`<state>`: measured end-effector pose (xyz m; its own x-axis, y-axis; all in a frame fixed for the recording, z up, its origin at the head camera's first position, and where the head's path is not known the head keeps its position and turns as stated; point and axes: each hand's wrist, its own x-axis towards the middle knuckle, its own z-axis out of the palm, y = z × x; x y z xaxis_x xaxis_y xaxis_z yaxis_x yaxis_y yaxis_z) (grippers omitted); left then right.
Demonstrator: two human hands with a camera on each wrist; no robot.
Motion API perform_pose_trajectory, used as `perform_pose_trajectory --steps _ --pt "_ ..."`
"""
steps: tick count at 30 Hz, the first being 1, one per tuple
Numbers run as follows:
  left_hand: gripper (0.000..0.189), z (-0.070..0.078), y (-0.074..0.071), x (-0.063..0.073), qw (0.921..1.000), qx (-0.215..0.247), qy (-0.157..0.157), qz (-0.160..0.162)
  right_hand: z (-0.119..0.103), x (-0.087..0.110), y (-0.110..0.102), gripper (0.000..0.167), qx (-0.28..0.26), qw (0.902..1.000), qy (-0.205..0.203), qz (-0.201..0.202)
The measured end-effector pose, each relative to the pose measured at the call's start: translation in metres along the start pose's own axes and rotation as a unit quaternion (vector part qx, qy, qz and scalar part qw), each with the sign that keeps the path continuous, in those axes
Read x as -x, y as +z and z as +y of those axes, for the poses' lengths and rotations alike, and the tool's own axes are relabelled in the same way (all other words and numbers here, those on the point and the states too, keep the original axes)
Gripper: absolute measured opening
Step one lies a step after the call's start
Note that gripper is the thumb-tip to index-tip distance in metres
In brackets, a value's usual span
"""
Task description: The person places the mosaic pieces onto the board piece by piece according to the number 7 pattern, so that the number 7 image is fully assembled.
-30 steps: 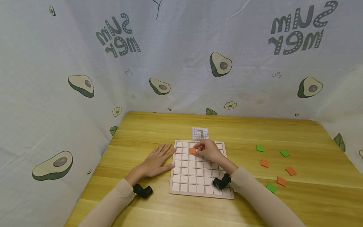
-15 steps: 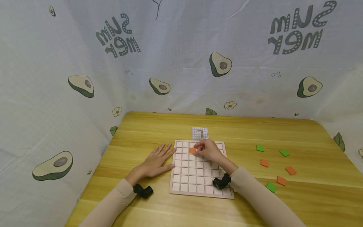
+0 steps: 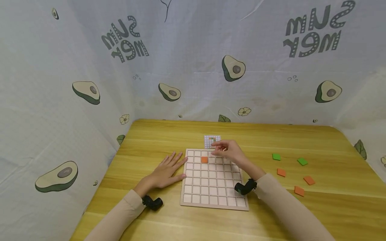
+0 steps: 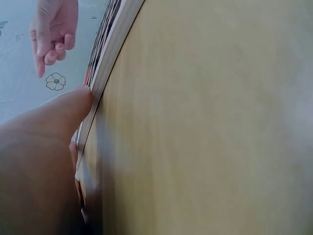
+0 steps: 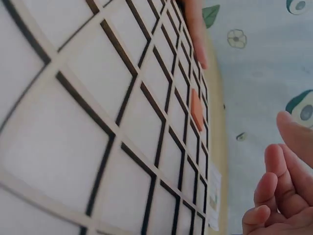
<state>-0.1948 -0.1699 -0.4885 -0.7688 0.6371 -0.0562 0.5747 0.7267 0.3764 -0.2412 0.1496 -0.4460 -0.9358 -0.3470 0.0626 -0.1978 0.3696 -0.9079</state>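
Note:
A pale wooden grid board [image 3: 204, 190] lies on the table, with one orange square tile [image 3: 204, 159] in a cell of its second row from the far side. My left hand [image 3: 164, 174] rests flat with spread fingers, thumb and index fingertip at the board's left edge. Above the far part of the board hovers my right hand [image 3: 231, 153], fingers loosely bent. In the right wrist view the thumb and fingers of this hand [image 5: 283, 186] are apart with nothing between them. Just beyond the board lies a small printed pattern card [image 3: 208, 142], partly covered by the right fingers.
Loose tiles lie on the table to the right: a green tile [image 3: 276, 156], another green tile [image 3: 302, 161], and orange tiles [image 3: 299, 191] nearer the right sleeve [image 3: 286, 201]. A patterned cloth [image 3: 193, 67] hangs around the table's back and left side.
My right hand has let go of the orange tile and risen up and to the right; the tile stays in its cell. The right sleeve now hides the nearest green tile. The left hand keeps still.

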Motion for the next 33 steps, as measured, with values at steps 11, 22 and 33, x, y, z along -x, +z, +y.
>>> perform_pose_trajectory --steps 11,22,33 --pt "0.072 0.0 -0.002 0.0 1.0 -0.005 -0.002 -0.003 -0.005 0.012 -0.048 0.041 0.004 0.9995 0.012 0.029" --pt "0.072 0.001 -0.002 0.002 1.0 -0.005 0.001 -0.002 0.001 0.034 -0.077 0.042 0.016 0.9985 0.023 0.046" --pt "0.072 0.002 0.0 0.002 1.0 -0.006 0.002 -0.002 0.012 0.054 -0.103 0.044 0.045 0.9966 0.03 0.063"
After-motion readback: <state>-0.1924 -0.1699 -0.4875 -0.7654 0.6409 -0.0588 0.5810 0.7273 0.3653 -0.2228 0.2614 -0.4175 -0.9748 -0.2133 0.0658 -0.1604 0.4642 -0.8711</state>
